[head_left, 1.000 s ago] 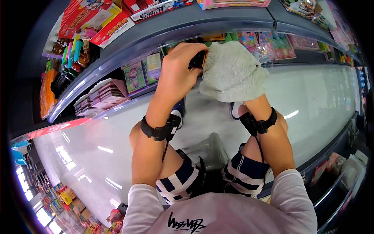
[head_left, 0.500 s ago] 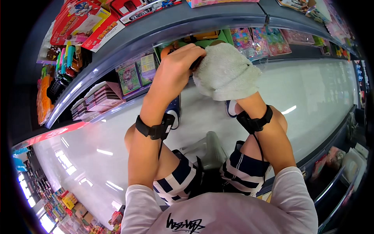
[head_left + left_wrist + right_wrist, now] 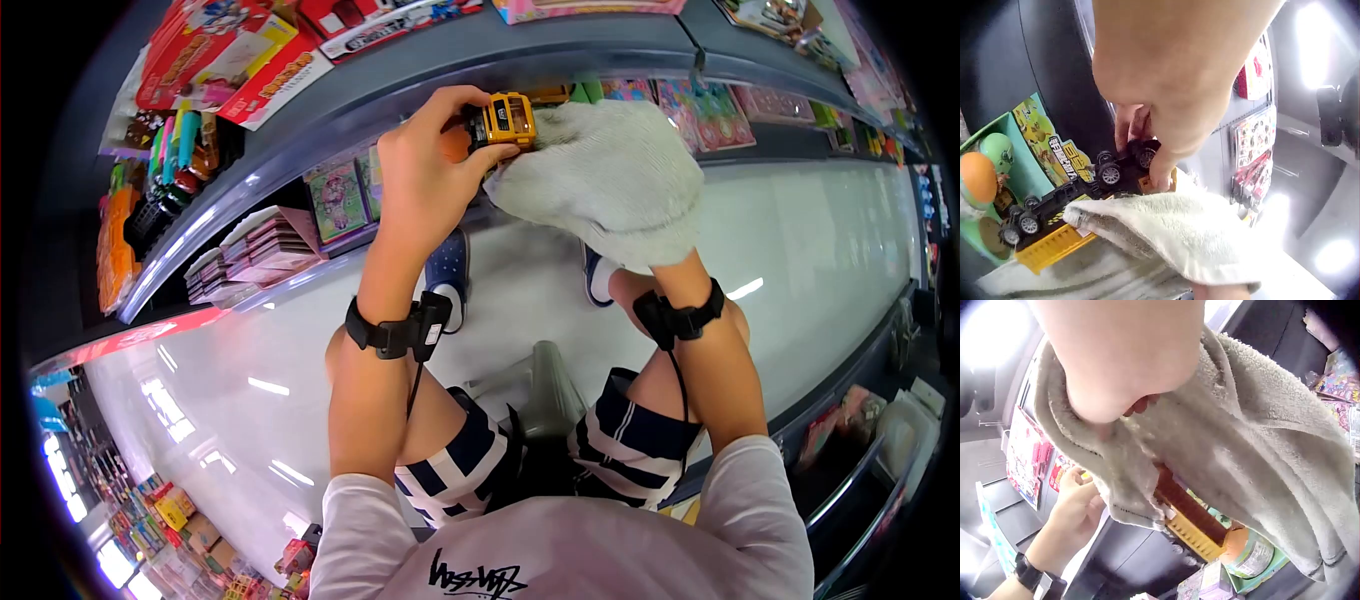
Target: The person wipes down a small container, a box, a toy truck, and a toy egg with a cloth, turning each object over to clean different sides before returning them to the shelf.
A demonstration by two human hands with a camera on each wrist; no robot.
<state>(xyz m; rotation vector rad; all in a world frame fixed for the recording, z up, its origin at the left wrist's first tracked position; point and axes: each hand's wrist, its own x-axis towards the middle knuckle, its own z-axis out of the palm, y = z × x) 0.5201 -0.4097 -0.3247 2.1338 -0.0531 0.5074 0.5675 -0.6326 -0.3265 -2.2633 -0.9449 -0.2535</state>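
Note:
A yellow and black toy truck (image 3: pixel 509 118) is held by its cab between the thumb and fingers of my left hand (image 3: pixel 430 160). In the left wrist view its black wheels (image 3: pixel 1110 174) face the camera, and its yellow bed (image 3: pixel 1054 249) lies partly under a pale grey cloth (image 3: pixel 1172 225). That cloth (image 3: pixel 620 170) covers most of my right hand (image 3: pixel 1141 406), whose fingers are largely hidden; in the right wrist view cloth folds lie against the truck's bed (image 3: pixel 1194 528).
A green display box (image 3: pixel 1029 150) with round capsules (image 3: pixel 979 175) sits on the lower shelf behind the truck. Red boxes (image 3: pixel 215 60) stand on the upper shelf, card packs (image 3: pixel 335 200) below. A grey stool (image 3: pixel 550 385) is between the legs.
My left hand has turned, bringing the truck's yellow cab into view. The cloth and my right hand have shifted to the right, and the cloth looks more spread out.

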